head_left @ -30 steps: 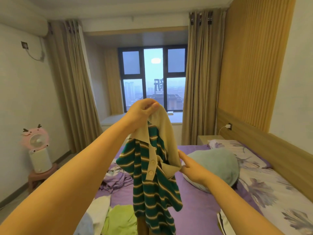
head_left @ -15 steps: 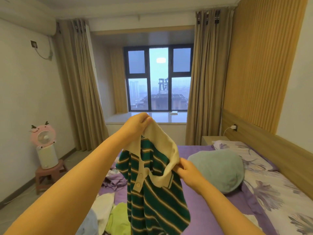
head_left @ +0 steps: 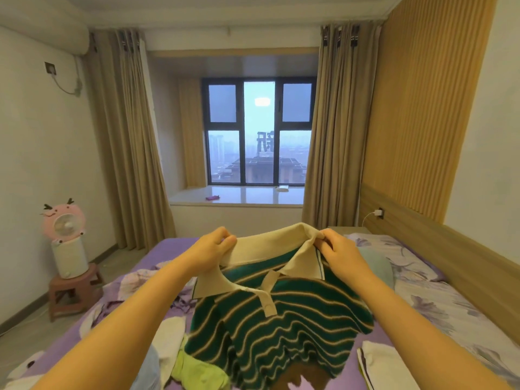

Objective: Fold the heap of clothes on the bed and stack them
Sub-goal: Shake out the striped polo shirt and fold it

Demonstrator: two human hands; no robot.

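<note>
Above the bed (head_left: 168,249), the striped shirt (head_left: 270,330) hangs in the air, and both hands hold it by its cream collar (head_left: 267,246). The left hand (head_left: 209,253) pinches the collar end on the fan side of the bed, and the right hand (head_left: 342,256) pinches the collar end on the headboard side, so the green body of the shirt falls down over the bed. Under the shirt, other clothes (head_left: 174,350) lie in a heap on the bed, and a white folded piece (head_left: 385,367) lies near its headboard side.

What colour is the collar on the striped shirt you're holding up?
Cream, on the collar of the green striped polo shirt; the head view shows it plainly.
</note>
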